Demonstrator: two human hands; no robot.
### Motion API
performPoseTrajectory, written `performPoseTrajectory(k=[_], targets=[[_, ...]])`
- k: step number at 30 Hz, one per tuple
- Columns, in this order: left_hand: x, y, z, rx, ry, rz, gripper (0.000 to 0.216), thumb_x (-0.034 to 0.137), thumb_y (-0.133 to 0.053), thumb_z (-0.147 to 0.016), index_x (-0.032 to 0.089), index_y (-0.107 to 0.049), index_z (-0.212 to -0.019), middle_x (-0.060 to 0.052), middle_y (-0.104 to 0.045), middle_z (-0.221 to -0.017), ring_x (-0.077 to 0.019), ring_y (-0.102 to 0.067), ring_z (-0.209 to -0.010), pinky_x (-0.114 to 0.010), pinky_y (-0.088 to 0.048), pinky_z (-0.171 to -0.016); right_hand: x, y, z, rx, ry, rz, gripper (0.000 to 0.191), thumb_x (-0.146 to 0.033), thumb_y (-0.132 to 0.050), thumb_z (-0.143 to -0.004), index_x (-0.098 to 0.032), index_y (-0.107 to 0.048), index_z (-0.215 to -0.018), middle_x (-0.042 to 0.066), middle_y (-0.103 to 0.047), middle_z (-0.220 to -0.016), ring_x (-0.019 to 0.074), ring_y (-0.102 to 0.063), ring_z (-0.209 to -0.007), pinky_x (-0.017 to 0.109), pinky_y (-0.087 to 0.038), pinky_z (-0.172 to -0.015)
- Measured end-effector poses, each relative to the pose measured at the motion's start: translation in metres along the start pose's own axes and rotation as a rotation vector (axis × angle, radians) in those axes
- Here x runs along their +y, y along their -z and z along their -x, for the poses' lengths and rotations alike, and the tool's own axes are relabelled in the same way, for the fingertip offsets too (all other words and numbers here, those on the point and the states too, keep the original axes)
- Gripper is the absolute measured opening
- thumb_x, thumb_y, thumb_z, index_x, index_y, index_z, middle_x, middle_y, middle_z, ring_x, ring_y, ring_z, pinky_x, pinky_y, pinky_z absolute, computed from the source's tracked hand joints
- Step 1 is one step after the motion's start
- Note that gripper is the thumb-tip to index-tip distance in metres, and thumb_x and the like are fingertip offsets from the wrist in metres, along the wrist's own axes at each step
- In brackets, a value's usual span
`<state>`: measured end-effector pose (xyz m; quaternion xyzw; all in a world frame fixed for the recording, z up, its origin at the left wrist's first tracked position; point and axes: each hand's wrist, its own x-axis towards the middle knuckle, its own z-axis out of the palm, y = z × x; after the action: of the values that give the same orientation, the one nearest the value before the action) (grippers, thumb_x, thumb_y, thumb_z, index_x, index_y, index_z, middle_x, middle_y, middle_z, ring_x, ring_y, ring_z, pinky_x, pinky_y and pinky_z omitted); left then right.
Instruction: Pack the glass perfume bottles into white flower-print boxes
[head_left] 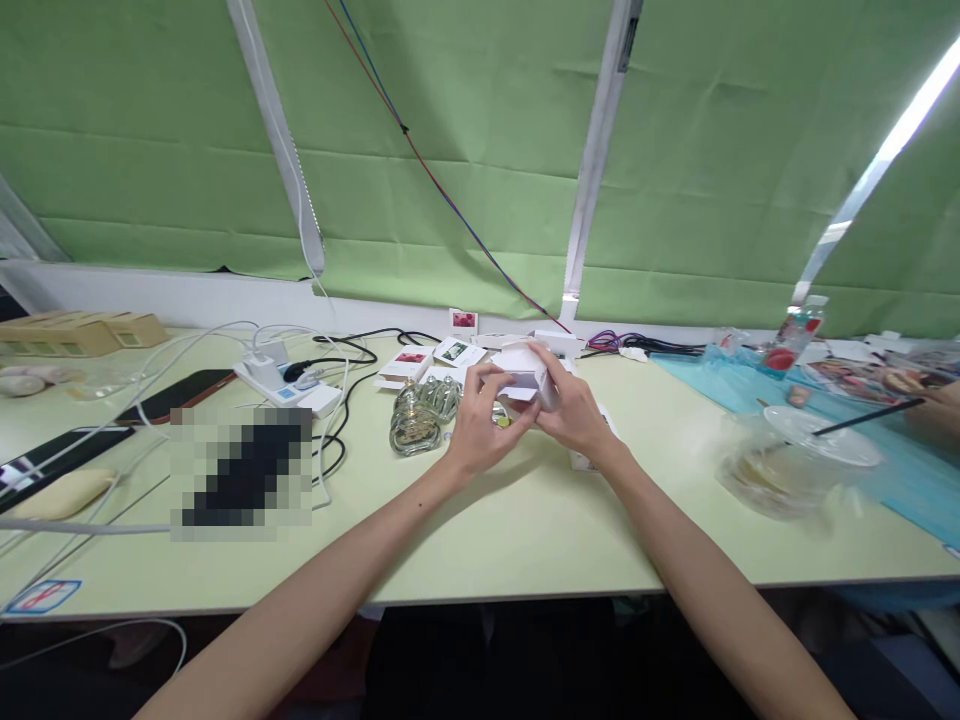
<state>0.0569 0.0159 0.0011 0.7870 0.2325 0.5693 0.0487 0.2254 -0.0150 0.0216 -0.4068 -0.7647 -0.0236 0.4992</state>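
Between my two hands is a small white cardboard box [523, 382], held just above the table with its opening towards me. My left hand [484, 420] grips its left side, fingers bent round the edge. On the right side my right hand [574, 408] closes round the box, thumb low and fingers over the top. Several clear glass bottles [415, 430] stand close together left of my left hand. Flat white boxes with printed pictures [409, 366] lie behind them. Another white box [583, 460] is partly hidden under my right wrist.
A power strip [281, 385] with white and black cables lies left, near phones [180, 397] and a yellow computer mouse [66, 494]. Cardboard boxes [82, 332] sit far left. At right are a lidded drink cup with straw [780, 470], a bottle [796, 335] and another person's hand [930, 405].
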Motion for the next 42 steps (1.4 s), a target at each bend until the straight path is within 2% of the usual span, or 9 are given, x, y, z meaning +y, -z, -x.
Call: performPoseTrajectory(k=[3,8,15,20,23,27,31,36,42], targets=[[0.001,0.000,0.000,-0.001,-0.003,-0.007,0.029,0.034,-0.069,-0.087,0.021,-0.057,-0.109,-0.011,-0.049,-0.116,-0.0245,-0.055,-0.118,-0.040,-0.057,-0.092,0.001,0.000,0.000,-0.008,-0.004,0.010,0.079,-0.035,-0.069,-0.085,-0.023,-0.035,-0.155,0.012,-0.059,-0.142,0.0233,-0.069,-0.098,0.032,-0.056,-0.085],[0.001,0.001,0.000,-0.012,0.000,-0.015,0.031,0.035,-0.069,-0.087,0.020,-0.056,-0.112,-0.012,-0.050,-0.120,-0.0260,-0.053,-0.123,-0.042,-0.055,-0.097,0.001,0.000,0.000,-0.010,0.013,0.021,0.077,-0.033,-0.067,-0.087,-0.021,-0.033,-0.155,0.015,-0.053,-0.148,0.0261,-0.068,-0.108,0.035,-0.055,-0.091],[0.002,0.003,-0.002,-0.010,-0.016,-0.010,0.055,0.035,-0.067,-0.089,0.025,-0.042,-0.137,-0.015,-0.043,-0.142,-0.0281,-0.046,-0.136,-0.043,-0.054,-0.101,0.000,0.002,-0.001,0.025,0.047,0.023,0.077,-0.026,-0.063,-0.086,-0.022,-0.029,-0.155,0.014,-0.047,-0.153,0.0281,-0.060,-0.125,0.038,-0.053,-0.100],[0.001,0.001,-0.002,0.002,-0.017,-0.015,0.061,0.035,-0.066,-0.090,0.027,-0.036,-0.143,-0.016,-0.037,-0.150,-0.0294,-0.043,-0.139,-0.044,-0.054,-0.101,0.002,0.003,-0.001,0.031,0.067,0.008,0.081,-0.020,-0.061,-0.082,-0.022,-0.026,-0.155,0.016,-0.040,-0.156,0.0305,-0.051,-0.135,0.046,-0.048,-0.106],[0.000,0.000,-0.001,-0.007,-0.022,-0.014,0.058,0.032,-0.065,-0.090,0.027,-0.038,-0.140,-0.016,-0.037,-0.149,-0.0288,-0.043,-0.139,-0.044,-0.054,-0.101,0.003,0.004,-0.002,0.024,0.062,0.016,0.082,-0.016,-0.059,-0.078,-0.022,-0.026,-0.153,0.015,-0.042,-0.155,0.0308,-0.050,-0.135,0.048,-0.047,-0.107],[-0.002,-0.001,0.001,-0.034,-0.007,-0.032,0.045,0.026,-0.065,-0.088,0.024,-0.046,-0.129,-0.016,-0.039,-0.145,-0.0275,-0.049,-0.133,-0.044,-0.054,-0.101,0.005,0.004,-0.002,0.022,0.049,0.052,0.074,-0.016,-0.056,-0.080,-0.024,-0.031,-0.150,0.013,-0.047,-0.150,0.0302,-0.053,-0.129,0.050,-0.046,-0.106],[-0.002,-0.002,0.002,-0.090,0.006,-0.079,0.034,0.027,-0.064,-0.089,0.021,-0.052,-0.120,-0.016,-0.043,-0.138,-0.0291,-0.050,-0.130,-0.047,-0.050,-0.104,0.010,0.004,-0.002,0.010,0.039,0.120,0.070,-0.012,-0.052,-0.078,-0.022,-0.038,-0.145,0.013,-0.051,-0.147,0.0317,-0.052,-0.128,0.052,-0.041,-0.107],[-0.003,-0.004,0.004,-0.207,0.043,-0.067,0.034,0.030,-0.063,-0.090,0.020,-0.052,-0.120,-0.016,-0.043,-0.134,-0.0293,-0.049,-0.131,-0.045,-0.048,-0.105,0.017,0.003,-0.002,-0.031,0.023,0.169,0.072,-0.005,-0.046,-0.072,-0.020,-0.044,-0.142,0.012,-0.056,-0.142,0.0315,-0.052,-0.126,0.052,-0.037,-0.107],[-0.006,-0.006,0.006,-0.238,0.050,-0.060,0.035,0.025,-0.063,-0.088,0.021,-0.055,-0.122,-0.015,-0.044,-0.133,-0.0275,-0.056,-0.121,-0.042,-0.054,-0.095,0.019,0.002,-0.002,-0.017,-0.033,0.205,0.074,-0.003,-0.045,-0.065,-0.020,-0.053,-0.137,0.011,-0.061,-0.136,0.0320,-0.052,-0.119,0.049,-0.039,-0.101]])
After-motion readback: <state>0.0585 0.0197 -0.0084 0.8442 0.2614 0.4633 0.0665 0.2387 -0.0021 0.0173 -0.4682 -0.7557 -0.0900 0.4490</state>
